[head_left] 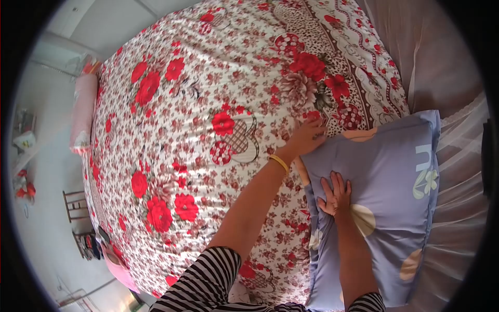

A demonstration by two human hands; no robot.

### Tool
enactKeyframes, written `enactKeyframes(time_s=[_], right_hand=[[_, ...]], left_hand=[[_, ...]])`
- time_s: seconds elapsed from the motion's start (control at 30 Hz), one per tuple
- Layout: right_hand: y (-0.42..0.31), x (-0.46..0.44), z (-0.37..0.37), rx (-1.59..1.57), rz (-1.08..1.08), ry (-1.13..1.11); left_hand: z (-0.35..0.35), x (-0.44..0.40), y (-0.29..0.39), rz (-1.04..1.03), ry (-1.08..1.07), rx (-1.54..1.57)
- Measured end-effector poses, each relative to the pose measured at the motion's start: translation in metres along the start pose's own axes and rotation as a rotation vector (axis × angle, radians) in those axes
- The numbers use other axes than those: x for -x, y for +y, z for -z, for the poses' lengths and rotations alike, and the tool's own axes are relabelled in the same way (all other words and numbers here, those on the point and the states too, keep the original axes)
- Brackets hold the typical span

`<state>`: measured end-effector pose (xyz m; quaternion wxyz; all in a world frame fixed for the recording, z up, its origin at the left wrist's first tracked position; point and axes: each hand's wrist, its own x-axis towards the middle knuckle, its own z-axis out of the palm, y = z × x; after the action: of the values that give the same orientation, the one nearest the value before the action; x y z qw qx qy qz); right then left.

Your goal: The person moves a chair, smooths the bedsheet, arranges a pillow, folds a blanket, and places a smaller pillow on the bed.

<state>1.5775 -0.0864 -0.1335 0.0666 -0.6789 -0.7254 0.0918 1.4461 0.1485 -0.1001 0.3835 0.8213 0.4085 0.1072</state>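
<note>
A blue-grey pillow [387,156] with cream and orange petal prints lies flat at the right side of the bed. My right hand [337,195] rests on its left part, palm down with the fingers spread. At the pillow's far left corner is my left hand [308,138], its fingers stretched out over the floral bedsheet [197,135] and beside the pillow's edge. A dark ring shows on one finger and a yellow bracelet [279,162] is on that wrist. Neither hand visibly grips anything. Creases run across the pillow near my right hand.
Sheer netting [452,208] hangs along the right side of the bed. A rolled pink bundle [84,112] lies at the bed's far left edge. Beyond that side stand a wooden chair [77,207] and a pink item [118,268] against the bed's edge.
</note>
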Motion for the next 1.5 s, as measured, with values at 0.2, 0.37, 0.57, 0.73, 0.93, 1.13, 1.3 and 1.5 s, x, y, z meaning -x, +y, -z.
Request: enactKeyframes(time_s=[0.2,0.37,0.57,0.73,0.93,1.13,1.3,1.5], right_hand=[[-0.004,0.003,0.002,-0.018,-0.073,-0.101],[-0.001,0.008,-0.004,0.018,-0.1,-0.203],[0.005,0.018,-0.014,0.108,-0.017,-0.034],[0.001,0.023,-0.017,0.228,0.005,-0.024],[-0.012,0.013,0.005,0.189,-0.094,-0.353],[-0.07,-0.14,0.102,-0.147,0.103,-0.537],[-0.131,-0.366,0.053,-0.475,0.439,0.026],[-0.275,-0.489,-0.027,-0.55,0.631,0.141]], left_hand=[[0.086,0.007,-0.101,0.293,0.663,-0.576],[0.083,0.016,-0.14,0.792,0.635,-0.51],[0.083,0.011,-0.137,0.813,0.589,-0.561],[0.086,0.007,-0.138,0.871,0.547,-0.505],[0.092,0.006,-0.136,0.886,0.515,-0.413],[0.086,0.008,-0.146,0.879,0.516,-0.391],[0.088,0.006,-0.147,0.944,0.488,-0.379],[0.073,0.016,-0.159,1.005,0.039,-0.466]])
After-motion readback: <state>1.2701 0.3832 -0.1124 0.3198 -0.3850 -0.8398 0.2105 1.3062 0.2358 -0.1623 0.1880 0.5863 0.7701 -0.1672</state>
